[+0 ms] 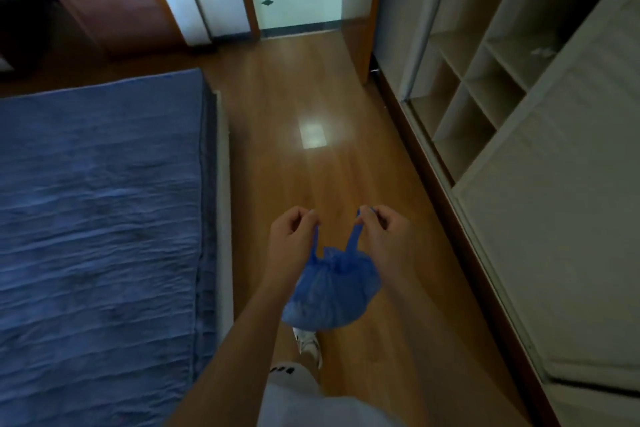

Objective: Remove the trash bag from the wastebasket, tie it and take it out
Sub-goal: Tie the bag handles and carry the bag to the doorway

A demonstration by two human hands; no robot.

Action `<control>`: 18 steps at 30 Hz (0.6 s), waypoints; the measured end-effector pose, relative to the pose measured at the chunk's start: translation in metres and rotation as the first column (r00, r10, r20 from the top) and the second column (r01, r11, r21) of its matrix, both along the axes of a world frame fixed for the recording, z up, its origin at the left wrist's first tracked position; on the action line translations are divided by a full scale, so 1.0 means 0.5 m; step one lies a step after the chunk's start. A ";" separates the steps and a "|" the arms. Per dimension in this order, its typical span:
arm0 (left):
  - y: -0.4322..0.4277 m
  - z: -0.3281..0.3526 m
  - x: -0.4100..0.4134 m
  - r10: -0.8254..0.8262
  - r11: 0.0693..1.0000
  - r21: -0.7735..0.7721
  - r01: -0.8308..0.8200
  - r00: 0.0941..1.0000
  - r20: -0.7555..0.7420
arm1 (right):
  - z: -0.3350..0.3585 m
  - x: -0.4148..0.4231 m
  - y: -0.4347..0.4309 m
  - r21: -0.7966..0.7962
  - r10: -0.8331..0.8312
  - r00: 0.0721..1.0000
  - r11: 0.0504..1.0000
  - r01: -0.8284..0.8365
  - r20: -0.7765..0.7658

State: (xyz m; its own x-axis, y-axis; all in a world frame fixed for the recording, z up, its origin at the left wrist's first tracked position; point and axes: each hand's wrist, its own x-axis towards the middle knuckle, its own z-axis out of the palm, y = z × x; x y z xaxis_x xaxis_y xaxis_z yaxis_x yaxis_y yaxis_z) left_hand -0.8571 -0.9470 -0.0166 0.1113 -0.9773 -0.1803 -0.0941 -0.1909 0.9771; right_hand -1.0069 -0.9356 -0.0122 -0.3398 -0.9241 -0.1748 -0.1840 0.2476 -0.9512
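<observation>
A small blue plastic trash bag (330, 291) hangs in the air above the wooden floor, bunched at its neck with two handle strips rising from it. My left hand (291, 243) pinches the left strip and my right hand (389, 239) pinches the right strip, the two hands a short way apart. The bag looks partly filled and rounded at the bottom. No wastebasket is in view.
A bed with a blue cover (100, 218) fills the left side. An open white wardrobe with shelves (485, 87) lines the right. A strip of wooden floor (311, 135) runs ahead to an open doorway (294, 0) with pale tiles. My white shoe (308, 345) shows below the bag.
</observation>
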 end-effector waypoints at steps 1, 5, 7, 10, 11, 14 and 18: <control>-0.031 -0.002 0.016 0.011 1.000 0.010 -0.011 1.000 0.004 | 0.000 0.019 -0.034 0.004 0.019 1.000 1.000 -0.019 -0.006; -0.164 -0.002 0.085 0.062 0.998 0.021 -0.062 0.998 -0.012 | 0.013 0.089 -0.176 0.009 0.078 0.997 0.997 -0.078 -0.008; -0.233 0.002 0.112 0.061 0.998 0.005 -0.061 0.998 -0.017 | 0.024 0.118 -0.248 -0.004 0.084 0.996 0.996 -0.084 0.007; -0.330 0.012 0.145 0.055 0.998 -0.010 -0.055 0.998 -0.014 | 0.030 0.150 -0.352 -0.017 0.053 0.998 0.998 -0.052 0.023; -0.359 0.015 0.155 0.054 0.998 -0.012 -0.054 0.998 -0.017 | 0.030 0.159 -0.383 -0.024 0.040 0.999 0.999 -0.040 0.021; -0.435 0.023 0.180 0.051 0.999 -0.015 -0.052 0.998 -0.029 | 0.025 0.185 -0.458 -0.066 -0.010 1.000 0.998 0.010 0.006; -0.524 0.017 0.205 0.041 0.999 -0.007 -0.041 0.999 -0.027 | 0.030 0.197 -0.539 -0.086 -0.016 1.000 0.996 0.015 -0.010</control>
